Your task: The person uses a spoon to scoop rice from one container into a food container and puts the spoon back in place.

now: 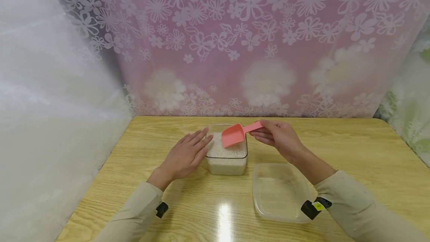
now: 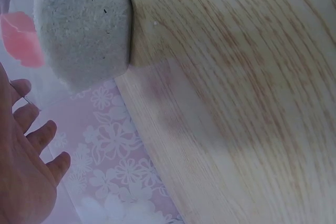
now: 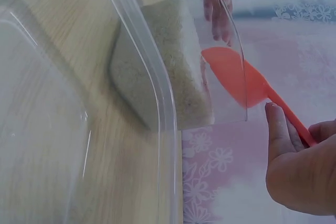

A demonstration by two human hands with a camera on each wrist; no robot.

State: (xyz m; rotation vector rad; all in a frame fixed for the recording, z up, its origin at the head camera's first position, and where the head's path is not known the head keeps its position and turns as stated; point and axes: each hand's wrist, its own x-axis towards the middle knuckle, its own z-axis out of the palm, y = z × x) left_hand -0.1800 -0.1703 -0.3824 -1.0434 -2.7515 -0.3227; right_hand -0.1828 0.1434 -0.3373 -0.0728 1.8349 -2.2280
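Note:
A clear square container (image 1: 226,157) filled with white rice (image 1: 218,148) stands near the middle of the table. My left hand (image 1: 188,154) lies along its left side, fingers fairly straight and spread, fingertips at the rim. In the left wrist view that hand (image 2: 23,166) appears beside the container's wall. With my right hand (image 1: 280,139) I grip the handle of a pink scoop (image 1: 233,136) between thumb and fingers. The scoop's bowl tilts inside the container, its front edge close to the rice in the right wrist view; I cannot tell whether it touches.
A clear plastic tub (image 1: 280,217) sits on the wooden table (image 1: 188,212), in front and to the right of the rice container, below my right forearm. A pink flowered curtain (image 1: 215,66) hangs behind the table, and a whitish sheet (image 1: 60,115) hangs at the left.

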